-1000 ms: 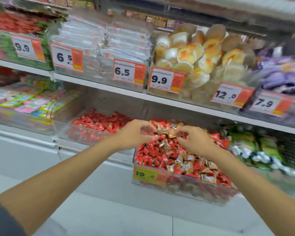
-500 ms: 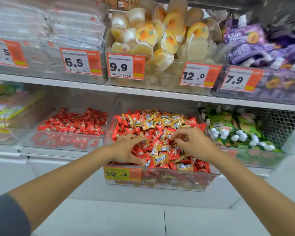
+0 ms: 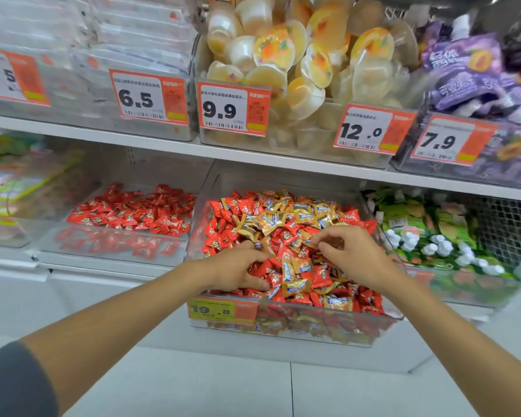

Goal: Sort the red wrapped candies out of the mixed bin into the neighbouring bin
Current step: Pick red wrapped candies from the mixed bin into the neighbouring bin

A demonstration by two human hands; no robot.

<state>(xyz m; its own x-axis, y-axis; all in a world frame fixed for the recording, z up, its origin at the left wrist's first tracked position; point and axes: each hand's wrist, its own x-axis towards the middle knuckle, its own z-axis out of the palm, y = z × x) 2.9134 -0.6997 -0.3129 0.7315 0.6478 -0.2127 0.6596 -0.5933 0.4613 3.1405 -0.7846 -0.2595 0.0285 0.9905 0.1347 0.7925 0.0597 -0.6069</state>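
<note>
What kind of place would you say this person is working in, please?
Most likely a shop's sweets aisle: orange price tags on clear bins, white shelves of packaged snacks such as jelly cups, and a mixed bin of loose wrapped candies.

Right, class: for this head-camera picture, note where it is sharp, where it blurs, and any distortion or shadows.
Head view: sharpest mid-frame, on the 9.9 price tag and the mixed bin; blurred at the edges, on the colourful packets and the purple packets; the shelf edge bows slightly; light even, no hard shadows.
</note>
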